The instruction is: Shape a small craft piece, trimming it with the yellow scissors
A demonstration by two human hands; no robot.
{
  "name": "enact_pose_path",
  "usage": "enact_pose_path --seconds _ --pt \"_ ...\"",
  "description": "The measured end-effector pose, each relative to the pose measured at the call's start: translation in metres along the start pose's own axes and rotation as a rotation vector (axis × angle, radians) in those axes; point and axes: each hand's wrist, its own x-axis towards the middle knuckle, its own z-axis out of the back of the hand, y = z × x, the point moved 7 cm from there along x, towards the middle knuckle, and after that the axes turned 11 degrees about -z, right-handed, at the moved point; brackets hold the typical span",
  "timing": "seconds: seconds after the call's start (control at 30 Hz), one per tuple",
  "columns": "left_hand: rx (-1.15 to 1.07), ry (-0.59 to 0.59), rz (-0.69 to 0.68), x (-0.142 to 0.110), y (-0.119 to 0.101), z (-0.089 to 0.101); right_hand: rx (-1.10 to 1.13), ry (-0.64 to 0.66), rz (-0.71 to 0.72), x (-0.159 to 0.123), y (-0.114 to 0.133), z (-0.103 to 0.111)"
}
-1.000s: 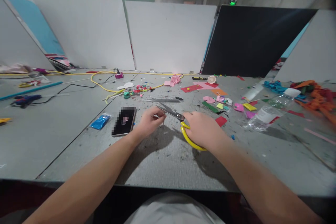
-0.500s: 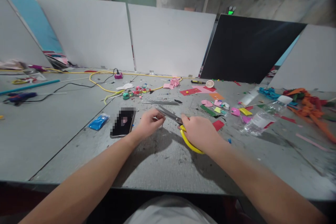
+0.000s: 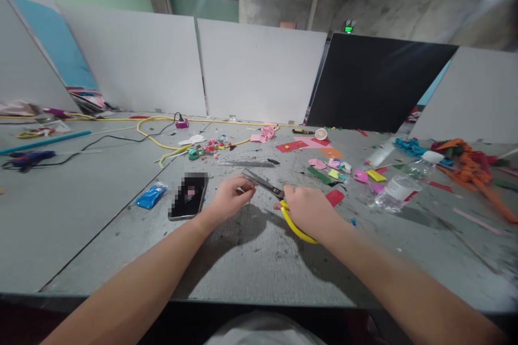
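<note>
Yellow-handled scissors [image 3: 297,226] are gripped in my right hand [image 3: 309,207], their metal blades pointing up and left toward my other hand. My left hand [image 3: 231,197] is closed in a pinch near the blade tips; whatever is between its fingers is too small to make out. Left of that hand lies a phone [image 3: 189,197] with a dark, partly blurred screen, and beside it a blue packet [image 3: 151,195]. Just beyond the blades rests a thin, clear strip with a dark tip [image 3: 251,163]. A red paper piece [image 3: 334,197] lies behind my right hand.
A clear plastic bottle [image 3: 404,186] stands at the right, near orange crepe scraps [image 3: 469,164]. Coloured paper and small bits [image 3: 214,145] are scattered mid-table. A yellow cord [image 3: 157,118] runs along the back, a glue gun [image 3: 30,158] lies far left, and upright panels [image 3: 259,70] border the table.
The view has tilted up slightly, so the scene sits a little lower. Both hands stay nearly in place, with the scissors still held beside the left fingertips.
</note>
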Motion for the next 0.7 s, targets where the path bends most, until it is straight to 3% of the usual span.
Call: enact_pose_path --seconds 0.23,0.37,0.53,0.7 --pt "0.007 0.003 -0.003 0.001 -0.003 0.001 0.077 -0.078 -0.032 0.003 -0.006 -0.008" --pt "0.025 -0.022 0.017 0.002 -0.001 0.002 0.201 -0.088 -0.147 0.002 -0.021 -0.016" --pt "0.032 -0.062 0.060 0.001 0.008 0.003 0.254 0.039 -0.329 0.002 -0.050 -0.044" --pt "0.023 -0.077 0.047 0.001 0.012 0.003 0.323 0.148 -0.333 -0.001 -0.078 -0.072"
